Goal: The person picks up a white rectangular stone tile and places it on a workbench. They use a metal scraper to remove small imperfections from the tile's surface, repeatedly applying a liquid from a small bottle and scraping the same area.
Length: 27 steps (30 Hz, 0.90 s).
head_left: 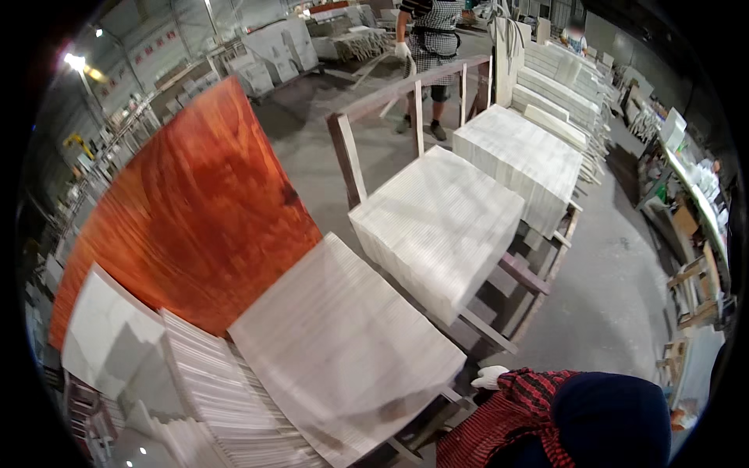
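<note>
My right hand (490,377), in a white glove, shows small at the end of a red-and-black checked sleeve (515,390). It is beside the near right corner of a stack of pale grey-white stone slabs (351,351). A narrow gap seems to part the glove from the stack, and nothing held can be made out. The fingers are too small and partly hidden to tell how they are set. My left hand is not in view. A large glossy red-orange panel (195,210) with dark grain stands upright behind the stack's left end.
Two more slab stacks, one nearer (437,226) and one farther (519,156), stand on a rack with a wooden rail (406,90). Thin slabs (234,398) lean on edge at lower left. Someone in a checked apron (434,51) stands beyond. A cluttered bench (690,179) runs along the right.
</note>
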Motion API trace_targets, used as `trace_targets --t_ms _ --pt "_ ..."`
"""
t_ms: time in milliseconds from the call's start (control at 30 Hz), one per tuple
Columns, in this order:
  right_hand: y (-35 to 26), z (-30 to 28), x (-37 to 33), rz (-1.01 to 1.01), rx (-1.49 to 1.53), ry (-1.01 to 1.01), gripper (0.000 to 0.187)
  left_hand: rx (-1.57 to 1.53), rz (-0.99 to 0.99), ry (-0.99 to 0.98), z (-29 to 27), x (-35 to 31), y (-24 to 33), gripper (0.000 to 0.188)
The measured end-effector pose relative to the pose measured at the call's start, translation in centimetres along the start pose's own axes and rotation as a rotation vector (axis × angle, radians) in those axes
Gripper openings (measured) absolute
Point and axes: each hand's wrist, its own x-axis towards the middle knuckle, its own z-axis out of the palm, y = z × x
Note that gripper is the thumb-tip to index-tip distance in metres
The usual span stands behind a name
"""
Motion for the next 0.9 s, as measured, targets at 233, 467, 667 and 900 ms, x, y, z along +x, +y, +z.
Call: trace_targets --t_ms 233,467,667,900 --pt "-22.0 16.0 -2.2 -0.212 0.262 -0.048 0.055 0.583 0.269 0.407 -10.2 4.8 27.0 0.067" --pt "-26.5 14.3 -0.9 0.049 0.537 0.145 0.082 0.888 0.471 0.503 -8.7 8.0 30.4 0.05" --pt "-28.3 13.4 1.2 0.028 0.534 0.21 0.085 1.277 0.641 0.573 -10.1 8.7 31.5 0.04" --pt "-27.9 15.0 4.2 0.043 0.586 0.308 0.087 1.208 0.603 0.618 -10.5 9.3 31.9 0.042"
